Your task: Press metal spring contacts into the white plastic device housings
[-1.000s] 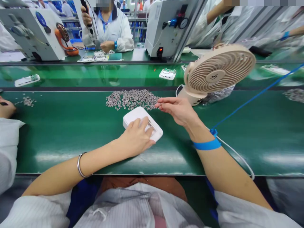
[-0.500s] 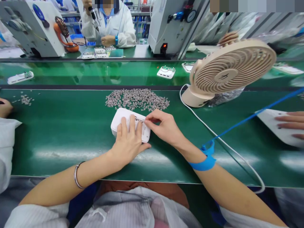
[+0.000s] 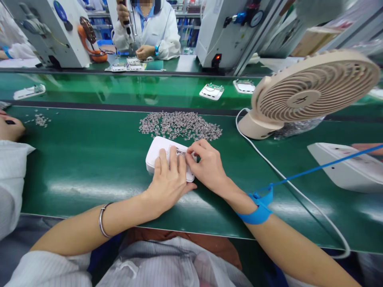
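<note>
A white plastic housing (image 3: 156,152) lies on the green bench mat (image 3: 89,159) in front of me. My left hand (image 3: 167,181) rests flat on it, fingers spread over its top, holding it down. My right hand (image 3: 207,165) presses its fingertips onto the housing's right end, pinched at a small metal piece there. Just behind the housing lies a heap of small metal contacts (image 3: 179,124). A blue wrist strap (image 3: 257,209) with a blue cord is on my right wrist.
A beige desk fan (image 3: 311,93) stands at the right, its white cable (image 3: 287,183) trailing over the mat. Another white housing (image 3: 344,167) lies at far right. Housings (image 3: 211,91) ride the conveyor behind. Across it, a person in white works beside machines (image 3: 54,32). A neighbour's hand (image 3: 8,127) is at left.
My right hand came back from the heap of contacts to the housing's right end. My left hand shifted with the housing. A second housing has slid in from the right.
</note>
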The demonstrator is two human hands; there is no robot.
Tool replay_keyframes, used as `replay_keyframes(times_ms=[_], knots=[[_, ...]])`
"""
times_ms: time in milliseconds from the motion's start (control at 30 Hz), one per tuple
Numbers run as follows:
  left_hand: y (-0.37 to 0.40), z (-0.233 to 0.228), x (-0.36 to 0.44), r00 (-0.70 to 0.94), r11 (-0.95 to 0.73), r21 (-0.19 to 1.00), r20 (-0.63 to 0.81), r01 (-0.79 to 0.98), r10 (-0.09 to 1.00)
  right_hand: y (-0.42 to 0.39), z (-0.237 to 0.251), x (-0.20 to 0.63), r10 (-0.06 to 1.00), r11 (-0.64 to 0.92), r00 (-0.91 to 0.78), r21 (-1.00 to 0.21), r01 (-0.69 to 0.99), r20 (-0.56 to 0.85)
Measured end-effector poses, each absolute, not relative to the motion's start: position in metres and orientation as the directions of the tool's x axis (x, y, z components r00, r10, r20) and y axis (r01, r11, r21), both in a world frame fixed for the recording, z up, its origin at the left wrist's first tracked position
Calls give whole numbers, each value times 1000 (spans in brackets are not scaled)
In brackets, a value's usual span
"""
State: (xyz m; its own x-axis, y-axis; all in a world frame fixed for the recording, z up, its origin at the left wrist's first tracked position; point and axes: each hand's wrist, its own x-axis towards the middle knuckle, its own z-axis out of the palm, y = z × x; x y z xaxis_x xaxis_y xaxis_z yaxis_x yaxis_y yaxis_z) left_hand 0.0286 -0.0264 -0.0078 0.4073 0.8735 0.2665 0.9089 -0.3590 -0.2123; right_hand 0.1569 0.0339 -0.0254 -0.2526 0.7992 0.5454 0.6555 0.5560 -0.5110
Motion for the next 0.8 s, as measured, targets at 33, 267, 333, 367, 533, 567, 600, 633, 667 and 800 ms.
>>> replay_keyframes(times_ms=[33, 267, 333, 367, 533, 567, 600, 633, 667, 800], knots=[[-26, -8, 28, 411, -360, -214, 280, 908, 868, 34, -26, 156, 802, 551, -248, -510, 661, 544], [-23, -9, 28, 402, -351, -215, 278, 911, 873, 31, -26, 163, 849, 511, -218, -645, 569, 481], [-22, -9, 28, 400, -349, -213, 283, 913, 872, 27, -27, 167, 860, 505, -232, -687, 522, 455], [-22, -9, 28, 399, -350, -210, 284, 913, 872, 25, -27, 169, 863, 502, -242, -696, 514, 444], [-23, -12, 28, 416, -364, -212, 314, 907, 853, 19, -31, 173, 853, 517, -263, -656, 550, 451], [-23, -12, 27, 422, -367, -219, 327, 904, 846, 18, -31, 173, 848, 523, -268, -645, 557, 456], [-23, -13, 27, 427, -367, -228, 337, 902, 839, 18, -31, 172, 845, 528, -275, -636, 563, 458], [-24, -13, 27, 430, -365, -239, 347, 900, 833, 17, -31, 172, 843, 531, -279, -629, 568, 459], [-24, -13, 27, 433, -361, -252, 355, 898, 829, 17, -31, 172, 843, 531, -280, -627, 570, 460], [-24, -13, 26, 446, -351, -295, 380, 889, 810, 17, -31, 172, 842, 531, -278, -622, 575, 462]])
